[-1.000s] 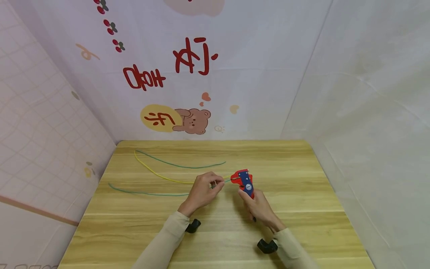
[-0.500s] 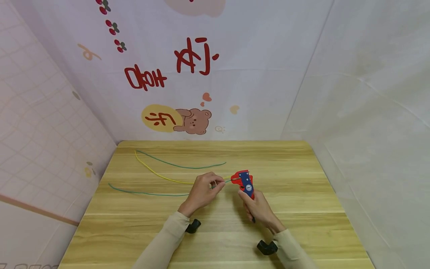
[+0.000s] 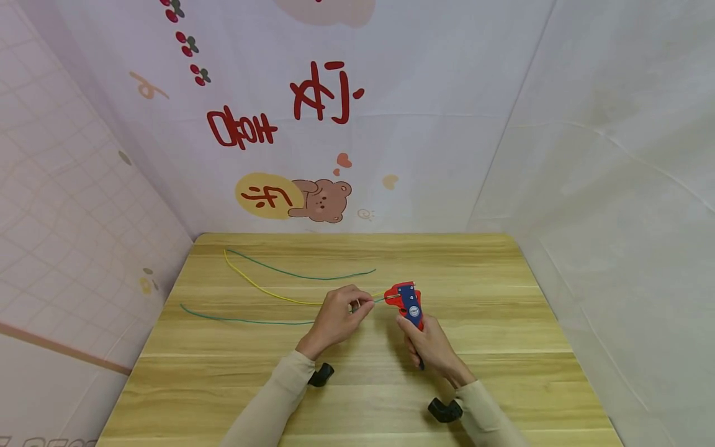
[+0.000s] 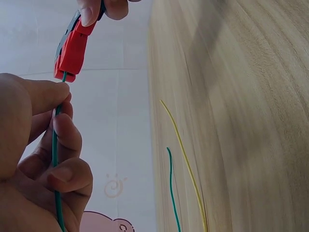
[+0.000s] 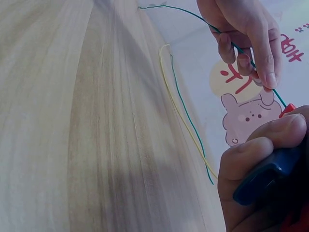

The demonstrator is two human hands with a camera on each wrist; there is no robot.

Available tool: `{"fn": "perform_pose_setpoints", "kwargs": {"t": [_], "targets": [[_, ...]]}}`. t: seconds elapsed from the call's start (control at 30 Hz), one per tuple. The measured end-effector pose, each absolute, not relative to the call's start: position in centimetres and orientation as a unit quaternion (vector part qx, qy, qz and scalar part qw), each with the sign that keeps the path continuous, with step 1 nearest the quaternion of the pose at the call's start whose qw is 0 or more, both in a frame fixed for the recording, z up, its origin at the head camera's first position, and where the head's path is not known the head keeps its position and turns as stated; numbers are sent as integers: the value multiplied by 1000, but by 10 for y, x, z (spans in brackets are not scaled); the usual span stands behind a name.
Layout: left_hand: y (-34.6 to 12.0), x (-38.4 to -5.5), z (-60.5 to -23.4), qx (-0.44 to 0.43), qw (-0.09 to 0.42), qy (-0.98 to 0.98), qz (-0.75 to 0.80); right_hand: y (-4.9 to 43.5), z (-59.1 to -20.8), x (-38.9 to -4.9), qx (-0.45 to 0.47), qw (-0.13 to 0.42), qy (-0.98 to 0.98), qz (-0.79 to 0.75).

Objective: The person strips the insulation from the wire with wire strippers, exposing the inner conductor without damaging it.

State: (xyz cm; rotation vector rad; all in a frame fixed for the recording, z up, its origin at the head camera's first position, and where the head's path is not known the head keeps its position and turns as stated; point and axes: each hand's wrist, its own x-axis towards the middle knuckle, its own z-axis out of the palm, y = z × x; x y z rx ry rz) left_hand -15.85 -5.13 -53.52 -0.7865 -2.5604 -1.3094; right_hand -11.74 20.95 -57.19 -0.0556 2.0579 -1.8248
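Note:
My left hand [image 3: 335, 316] pinches a green wire [image 4: 54, 140] between thumb and fingertips, close to its end. The wire runs back along the palm and trails over the table to the left. In my right hand [image 3: 432, 344] is a red and blue wire stripper [image 3: 411, 303], gripped round its handles. Its nose points left, and the wire's tip goes into it, as the left wrist view shows; the tip itself is hidden inside. Dark blue handle ends [image 5: 265, 176] show below the right fingers in the right wrist view.
A yellow wire [image 3: 254, 285] and another green wire [image 3: 301, 274] lie on the wooden table [image 3: 491, 385] behind my left hand. Cloth-covered walls [image 3: 424, 124] rise at the table's back and sides. Black wrist mounts [image 3: 444, 410] stick out under the sleeves.

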Motion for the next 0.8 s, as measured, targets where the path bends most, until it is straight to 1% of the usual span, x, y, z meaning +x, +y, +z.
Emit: {"fn": "perform_pose_setpoints", "kwargs": {"t": [0.27,0.4,0.8], "targets": [[-56,-159,-534,-253,89,-856,-443,220,-572,-119,-1,180,734,-655],[-57,-159,-533,-254,97,-854,-444,223,-572,-121,-6,178,735,-655],[-58,-160,-534,-244,88,-855,-448,224,-573,-120,-1,174,733,-657]]}}
